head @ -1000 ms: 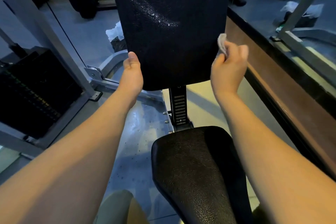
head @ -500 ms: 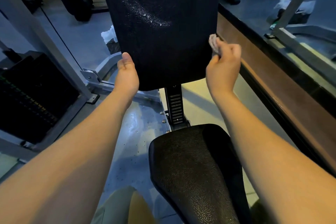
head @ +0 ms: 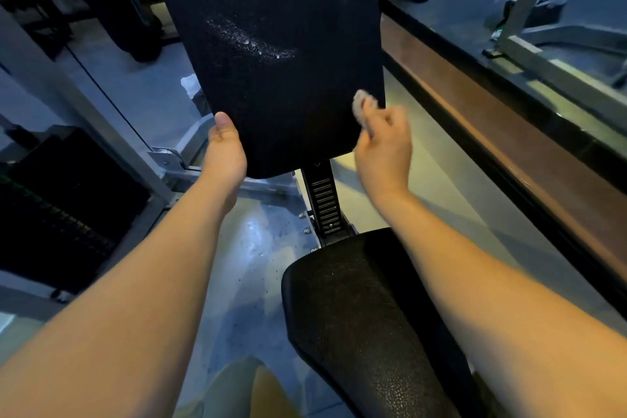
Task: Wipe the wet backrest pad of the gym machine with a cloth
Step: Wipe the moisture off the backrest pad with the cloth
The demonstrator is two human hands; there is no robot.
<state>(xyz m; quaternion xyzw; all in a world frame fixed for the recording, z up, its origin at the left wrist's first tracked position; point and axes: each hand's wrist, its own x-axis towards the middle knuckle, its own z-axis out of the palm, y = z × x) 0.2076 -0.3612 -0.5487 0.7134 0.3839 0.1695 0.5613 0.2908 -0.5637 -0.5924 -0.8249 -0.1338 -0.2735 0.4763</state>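
Note:
The black backrest pad (head: 271, 54) stands upright in front of me, with an arc of water droplets glinting across its middle. My left hand (head: 225, 149) grips the pad's lower left edge, thumb on the front face. My right hand (head: 381, 142) pinches a small bunched white cloth (head: 360, 104) and holds it against the pad's lower right edge.
The black seat pad (head: 356, 309) lies below, joined by a notched adjustment post (head: 324, 204). A weight stack (head: 64, 207) and grey frame bar (head: 101, 119) stand at left. A wooden ledge (head: 502, 136) runs along the right. My knee (head: 244, 390) shows at the bottom.
My right hand has carried the cloth leftward from beside the pad onto its lower right edge. My left hand keeps its grip on the left edge.

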